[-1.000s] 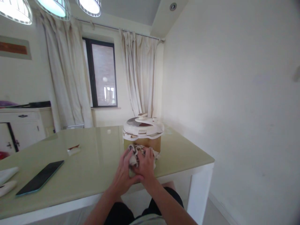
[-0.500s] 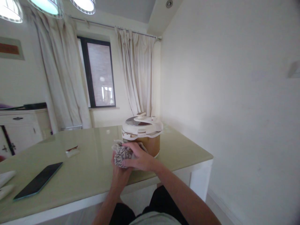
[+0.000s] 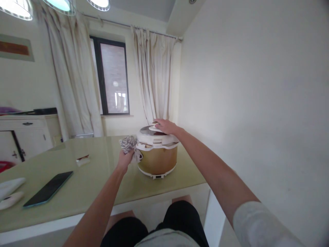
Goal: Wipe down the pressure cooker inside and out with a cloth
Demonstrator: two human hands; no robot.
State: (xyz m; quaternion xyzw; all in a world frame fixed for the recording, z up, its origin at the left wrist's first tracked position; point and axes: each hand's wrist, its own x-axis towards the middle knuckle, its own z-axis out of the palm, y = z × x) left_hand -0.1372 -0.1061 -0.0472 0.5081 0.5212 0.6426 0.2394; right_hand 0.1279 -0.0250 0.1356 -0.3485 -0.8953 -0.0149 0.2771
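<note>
Wiping step: my left hand (image 3: 125, 159) is clenched on the patterned cloth (image 3: 128, 144) against the cooker (image 3: 157, 154) side on the bench (image 3: 97, 181); right hand (image 3: 166, 126) lies flat, fingers spread, on the lid. Next move likely needs steady lid pressure.

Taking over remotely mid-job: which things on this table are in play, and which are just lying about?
In play: left hand gripping patterned cloth; right hand on the cooker lid; cooker.
Lying about: phone, small wrapper, white objects at table's left edge.
</note>
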